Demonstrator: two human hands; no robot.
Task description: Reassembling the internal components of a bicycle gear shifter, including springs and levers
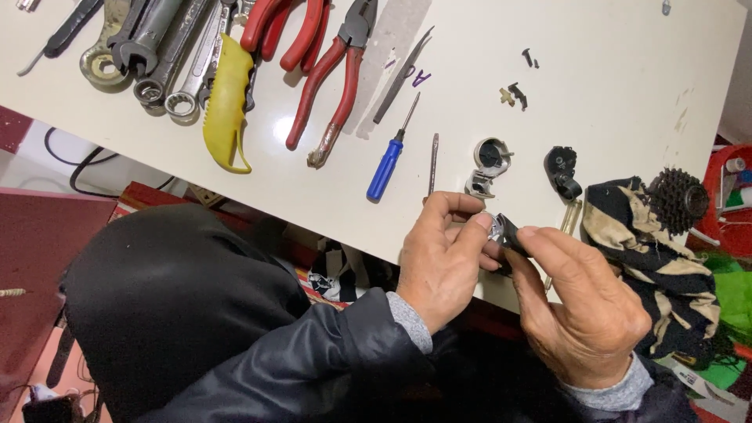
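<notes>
Two hands meet at the near edge of the white desk (595, 63), pinching one small black and silver part (501, 229) between them. The left hand (440, 262) closes thumb and forefinger on its shiny silver end; the right hand (583, 305) grips the black end with curled fingertips. The part sits just above the desk's edge, in front of a striped black and cream cloth (650, 251).

Just beyond the hands lie a round silver and black housing (487, 164) and a black curved piece (562, 171), near each other but apart. A blue-handled screwdriver (389, 157) and a thin metal rod (432, 163) lie just left of the housing. Farther back are red-handled pliers (333, 78), a yellow-handled tool (225, 102) and a row of grey wrenches (168, 55). A few tiny black screws (518, 94) are scattered toward the far side. A dark toothed cog cluster (677, 200) rests on the cloth at the right. A red bin (732, 196) stands at the right margin; the small packages in it are too blurred to tell.
</notes>
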